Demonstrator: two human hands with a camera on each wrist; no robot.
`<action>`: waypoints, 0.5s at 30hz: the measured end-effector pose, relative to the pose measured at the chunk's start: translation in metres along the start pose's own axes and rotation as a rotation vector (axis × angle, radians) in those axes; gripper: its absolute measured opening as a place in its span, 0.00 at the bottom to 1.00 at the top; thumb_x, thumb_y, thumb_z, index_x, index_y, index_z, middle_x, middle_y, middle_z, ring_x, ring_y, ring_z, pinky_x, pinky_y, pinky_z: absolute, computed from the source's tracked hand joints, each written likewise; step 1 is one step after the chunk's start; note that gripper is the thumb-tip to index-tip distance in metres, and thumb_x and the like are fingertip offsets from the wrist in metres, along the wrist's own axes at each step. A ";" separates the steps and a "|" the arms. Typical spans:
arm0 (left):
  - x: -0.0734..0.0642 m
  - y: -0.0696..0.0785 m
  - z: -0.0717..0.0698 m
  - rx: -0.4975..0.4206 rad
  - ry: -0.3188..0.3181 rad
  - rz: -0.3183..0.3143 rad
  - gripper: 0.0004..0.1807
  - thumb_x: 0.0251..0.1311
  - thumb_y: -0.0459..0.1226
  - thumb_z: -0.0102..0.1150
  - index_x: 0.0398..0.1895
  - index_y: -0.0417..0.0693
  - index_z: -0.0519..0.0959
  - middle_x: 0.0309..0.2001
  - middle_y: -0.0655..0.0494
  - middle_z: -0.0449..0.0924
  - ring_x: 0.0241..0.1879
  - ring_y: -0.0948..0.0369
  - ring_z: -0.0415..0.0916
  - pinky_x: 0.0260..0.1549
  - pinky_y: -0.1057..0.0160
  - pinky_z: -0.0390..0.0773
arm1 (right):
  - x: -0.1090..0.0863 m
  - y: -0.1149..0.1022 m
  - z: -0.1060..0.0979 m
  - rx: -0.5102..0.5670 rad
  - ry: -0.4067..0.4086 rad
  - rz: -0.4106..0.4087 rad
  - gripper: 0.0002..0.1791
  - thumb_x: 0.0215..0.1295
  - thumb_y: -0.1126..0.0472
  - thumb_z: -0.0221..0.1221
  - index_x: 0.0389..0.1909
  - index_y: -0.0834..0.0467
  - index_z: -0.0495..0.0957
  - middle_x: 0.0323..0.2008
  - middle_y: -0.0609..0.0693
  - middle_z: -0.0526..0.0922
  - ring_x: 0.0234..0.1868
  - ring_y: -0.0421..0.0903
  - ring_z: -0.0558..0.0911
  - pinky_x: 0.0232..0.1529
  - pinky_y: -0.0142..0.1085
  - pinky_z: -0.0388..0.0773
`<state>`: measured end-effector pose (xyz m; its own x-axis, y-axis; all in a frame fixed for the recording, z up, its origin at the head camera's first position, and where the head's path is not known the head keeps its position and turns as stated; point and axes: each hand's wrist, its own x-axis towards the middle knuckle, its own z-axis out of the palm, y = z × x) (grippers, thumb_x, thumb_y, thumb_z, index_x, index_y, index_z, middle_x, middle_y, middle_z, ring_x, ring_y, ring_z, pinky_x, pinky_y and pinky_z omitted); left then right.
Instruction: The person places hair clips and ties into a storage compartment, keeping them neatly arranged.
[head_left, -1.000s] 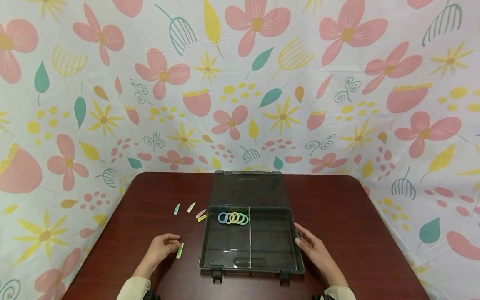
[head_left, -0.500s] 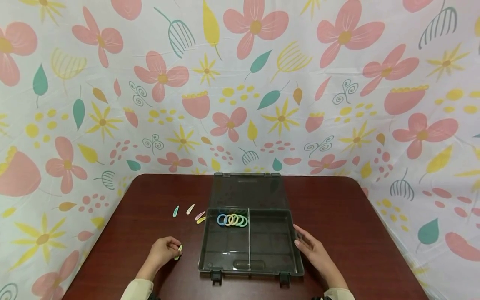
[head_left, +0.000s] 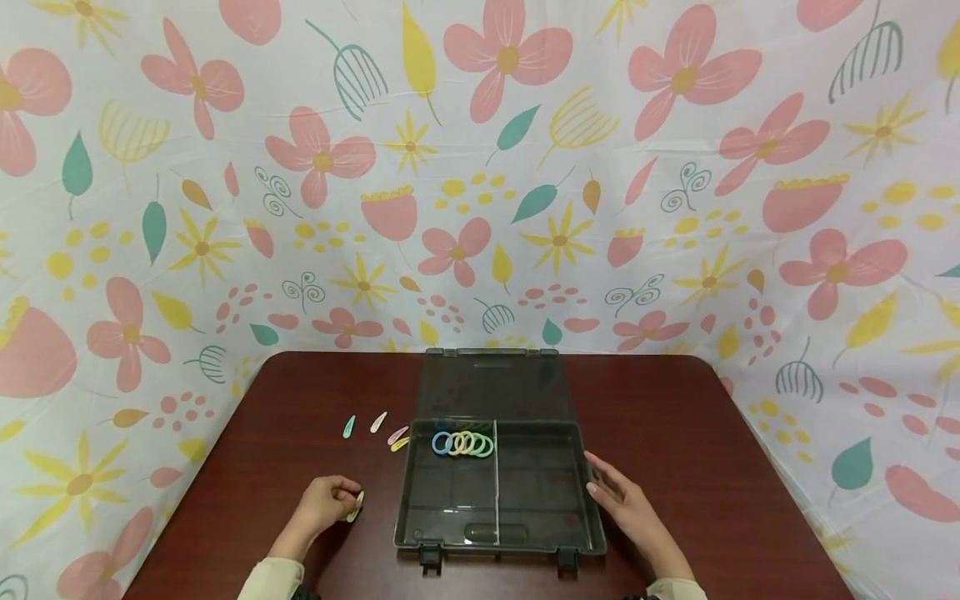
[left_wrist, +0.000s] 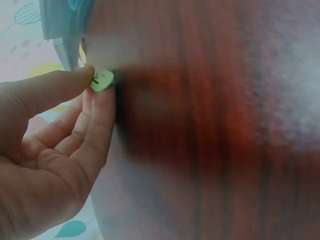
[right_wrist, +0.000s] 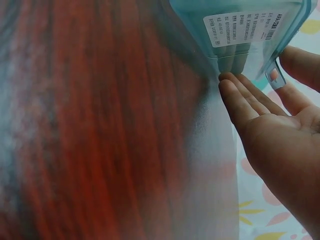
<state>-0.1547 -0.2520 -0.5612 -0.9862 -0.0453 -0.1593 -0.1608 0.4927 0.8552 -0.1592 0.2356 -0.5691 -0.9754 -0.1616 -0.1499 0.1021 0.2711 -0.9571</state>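
My left hand (head_left: 321,505) pinches a light green hair clip (head_left: 356,507) between thumb and fingers, just above the table left of the box. In the left wrist view one end of that green clip (left_wrist: 103,81) shows between the fingertips. My right hand (head_left: 630,510) touches the right side of a dark see-through plastic box (head_left: 542,483), its fingers fairly straight. In the right wrist view the fingertips rest against the box wall (right_wrist: 235,55), below a white label. Several pastel hair ties (head_left: 465,443) lie overlapped in a row in the box's left compartment.
Several snap clips lie left of the box: a teal clip (head_left: 348,427), a pale clip (head_left: 378,422), a pink clip (head_left: 397,435) and a yellow clip (head_left: 400,445). The box's lid (head_left: 495,383) lies folded back. A white divider (head_left: 496,483) splits the box.
My left fingers have closed on the green clip that lay beside them on the table. The right hand stays at the box's side. The head view has shifted slightly.
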 end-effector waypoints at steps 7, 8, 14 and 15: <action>0.005 0.015 -0.005 -0.159 0.025 -0.062 0.08 0.55 0.20 0.59 0.39 0.24 0.79 0.27 0.48 0.79 0.27 0.56 0.79 0.26 0.56 0.85 | 0.000 0.000 0.000 -0.001 0.003 -0.002 0.31 0.71 0.57 0.55 0.73 0.52 0.59 0.73 0.58 0.53 0.73 0.60 0.50 0.66 0.56 0.63; 0.006 0.018 -0.005 -0.180 0.039 -0.067 0.08 0.55 0.20 0.59 0.39 0.24 0.79 0.28 0.47 0.80 0.28 0.56 0.79 0.26 0.55 0.85 | -0.001 0.000 0.000 0.000 0.004 -0.003 0.31 0.71 0.57 0.55 0.72 0.52 0.59 0.73 0.58 0.53 0.73 0.60 0.50 0.66 0.56 0.63; 0.013 0.034 -0.007 -0.283 0.073 -0.082 0.11 0.58 0.22 0.58 0.44 0.26 0.79 0.31 0.45 0.80 0.28 0.55 0.80 0.30 0.57 0.86 | -0.001 0.001 0.000 -0.008 -0.001 -0.008 0.31 0.71 0.56 0.55 0.73 0.52 0.59 0.73 0.58 0.53 0.73 0.60 0.51 0.66 0.56 0.63; 0.015 0.038 -0.007 -0.300 0.068 -0.083 0.11 0.59 0.22 0.57 0.45 0.26 0.78 0.32 0.45 0.80 0.29 0.56 0.80 0.31 0.57 0.86 | -0.001 0.001 0.000 -0.010 -0.003 -0.010 0.31 0.71 0.56 0.55 0.73 0.52 0.59 0.73 0.58 0.53 0.73 0.60 0.51 0.66 0.56 0.63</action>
<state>-0.1762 -0.2399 -0.5281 -0.9679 -0.1381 -0.2102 -0.2357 0.2066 0.9496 -0.1584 0.2365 -0.5699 -0.9758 -0.1669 -0.1411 0.0906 0.2788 -0.9561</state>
